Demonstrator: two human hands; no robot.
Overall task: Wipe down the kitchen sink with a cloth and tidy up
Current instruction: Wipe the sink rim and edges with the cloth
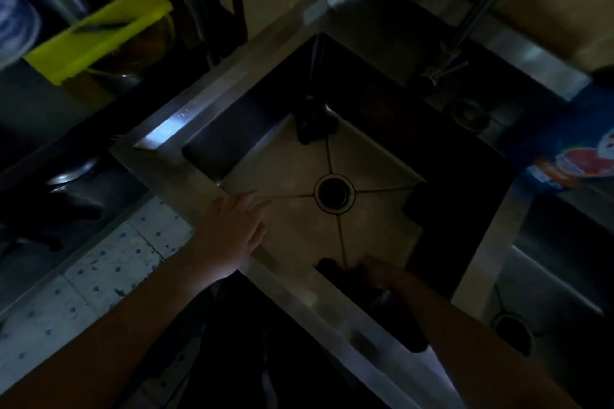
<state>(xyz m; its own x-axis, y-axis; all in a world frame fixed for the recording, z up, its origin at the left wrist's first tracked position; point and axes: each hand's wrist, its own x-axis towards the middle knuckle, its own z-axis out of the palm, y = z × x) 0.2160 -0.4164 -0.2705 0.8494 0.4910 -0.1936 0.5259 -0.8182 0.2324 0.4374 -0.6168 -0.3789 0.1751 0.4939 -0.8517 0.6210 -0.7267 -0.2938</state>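
Note:
A square steel sink (186, 116) fills the middle of the dim view, with its round drain (334, 193) at the centre. My left hand (232, 229) rests flat on the near-left rim, fingers apart and stretched over the basin, holding nothing. My right hand (378, 272) is low inside the basin by the near wall, pressed onto a dark cloth (332, 267) on the sink floor. Shadow hides the fingers, so the grip on the cloth is unclear. A second dark lump (312, 124) lies in the far corner of the basin.
A tap (432, 76) stands at the sink's far right rim. A yellow-green board (99, 33) lies on a rack at upper left. A blue printed packet (581, 156) sits at right, above a second basin with a drain (511, 329). Tiled floor (99, 269) shows at lower left.

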